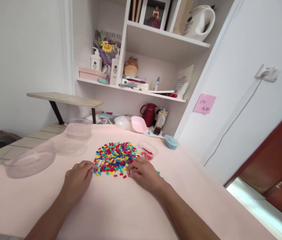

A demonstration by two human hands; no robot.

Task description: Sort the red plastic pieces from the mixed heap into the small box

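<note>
Red pieces (146,155) in one tub (154,147), blue bits (171,143) in another (166,144) — right grip (144,171) pinching red, left grip (80,174) unclear.

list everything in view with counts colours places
small plastic bricks: many, multicoloured, mid-table
oval tub of red pieces: one, clear, beside bricks
tub of blue pieces: one, clear, table's right
plastic containers: several, clear, table's left
rounded plastic tray: one, pink, table's back
handled jug: one, red, behind tray
pump bottles: two, white, shelf
handled bottle: one, white, top shelf
paper note: one, pink, right wall
table: one, pink, foreground
left hand, right hand: bare, at bricks
</note>
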